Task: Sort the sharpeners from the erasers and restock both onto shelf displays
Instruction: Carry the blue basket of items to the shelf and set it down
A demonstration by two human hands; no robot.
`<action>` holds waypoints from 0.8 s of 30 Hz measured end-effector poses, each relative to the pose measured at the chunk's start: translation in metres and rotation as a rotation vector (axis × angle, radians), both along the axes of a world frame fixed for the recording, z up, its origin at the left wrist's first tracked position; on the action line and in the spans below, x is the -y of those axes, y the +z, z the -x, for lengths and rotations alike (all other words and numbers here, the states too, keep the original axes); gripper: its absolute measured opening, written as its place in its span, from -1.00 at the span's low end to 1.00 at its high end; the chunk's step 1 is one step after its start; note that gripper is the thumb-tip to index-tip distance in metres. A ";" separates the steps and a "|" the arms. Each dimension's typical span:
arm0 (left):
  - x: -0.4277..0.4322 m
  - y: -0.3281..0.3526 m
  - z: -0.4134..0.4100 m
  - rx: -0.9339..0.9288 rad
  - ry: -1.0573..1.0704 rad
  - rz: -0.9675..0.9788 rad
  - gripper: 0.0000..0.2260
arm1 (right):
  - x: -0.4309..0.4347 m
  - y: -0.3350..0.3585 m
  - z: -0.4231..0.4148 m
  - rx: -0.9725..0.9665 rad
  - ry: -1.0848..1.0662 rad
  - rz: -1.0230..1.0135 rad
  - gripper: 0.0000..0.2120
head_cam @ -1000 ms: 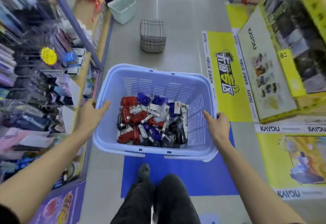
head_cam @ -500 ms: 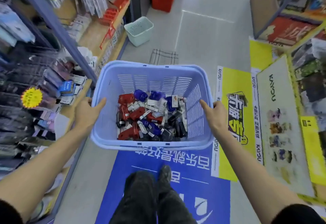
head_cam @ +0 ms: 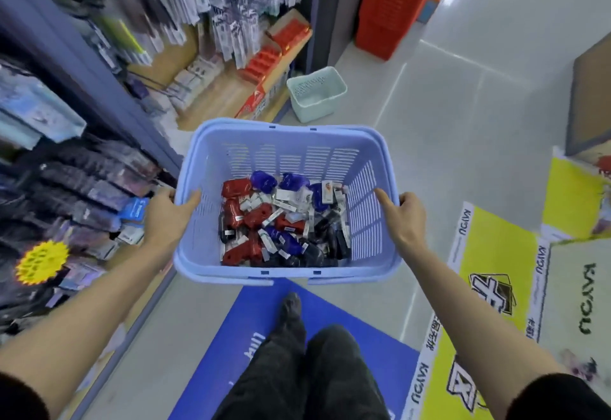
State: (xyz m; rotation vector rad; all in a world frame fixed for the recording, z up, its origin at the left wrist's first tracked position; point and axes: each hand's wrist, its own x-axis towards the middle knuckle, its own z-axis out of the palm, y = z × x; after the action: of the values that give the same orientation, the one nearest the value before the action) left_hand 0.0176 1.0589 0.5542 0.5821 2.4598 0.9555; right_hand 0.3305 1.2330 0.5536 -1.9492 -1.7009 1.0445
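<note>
Left hand point(head_cam: 168, 213) and right hand point(head_cam: 405, 218) each grip a side rim of the slatted lilac plastic basket point(head_cam: 297, 158) of red, blue and black packets point(head_cam: 281, 221), now nearer the mint bin point(head_cam: 317, 95)

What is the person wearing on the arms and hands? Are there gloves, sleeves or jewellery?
The left hand and right hand are bare: no gloves, rings or watch visible. Forearms are uncovered. The left sleeve and right sleeve are black, ending near the elbows.

Jumble of red, blue, black sharpeners and erasers point(head_cam: 281, 224) in blue basket point(head_cam: 288, 130)
</note>
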 end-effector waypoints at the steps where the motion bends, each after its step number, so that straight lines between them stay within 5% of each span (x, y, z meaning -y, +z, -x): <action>1: -0.015 -0.001 0.005 0.005 0.021 0.008 -0.70 | -0.021 -0.004 0.008 -0.002 0.013 0.012 -0.58; 12: -0.123 -0.065 0.038 0.113 0.372 0.057 -0.65 | -0.222 -0.055 0.118 -0.026 0.297 0.073 -0.62; 24: -0.191 -0.256 0.022 0.296 0.790 0.151 -0.62 | -0.364 -0.240 0.242 0.134 0.701 0.048 -0.58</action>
State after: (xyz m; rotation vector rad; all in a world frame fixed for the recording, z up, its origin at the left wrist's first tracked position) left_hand -0.0042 1.2502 0.2986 -0.5973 2.4554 1.0090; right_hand 0.0880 1.5965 0.3138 -1.4832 -2.5461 1.1901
